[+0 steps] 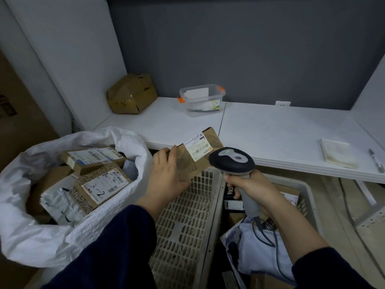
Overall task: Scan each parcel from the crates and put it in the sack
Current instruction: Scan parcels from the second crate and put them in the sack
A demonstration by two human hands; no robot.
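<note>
Left hand (166, 174) grips a cardboard parcel (195, 155) mid-frame over the empty crate (183, 226), label facing up. Right hand (250, 186) is wrapped around the scanner (232, 160) just beside that label, and the sack (62, 184) at left holds parcels.

Dark grey wall (229, 49) across upper frame, white panel (73, 49) upper left, white bench (270, 132) mid-frame, socket (282, 103) at its back edge, perhaps wooden floor (333, 205) lower right.

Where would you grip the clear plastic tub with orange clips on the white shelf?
The clear plastic tub stands upright on the white shelf with both ends free, so probably grip its short ends just under the orange clips, reaching in from the front.
</note>
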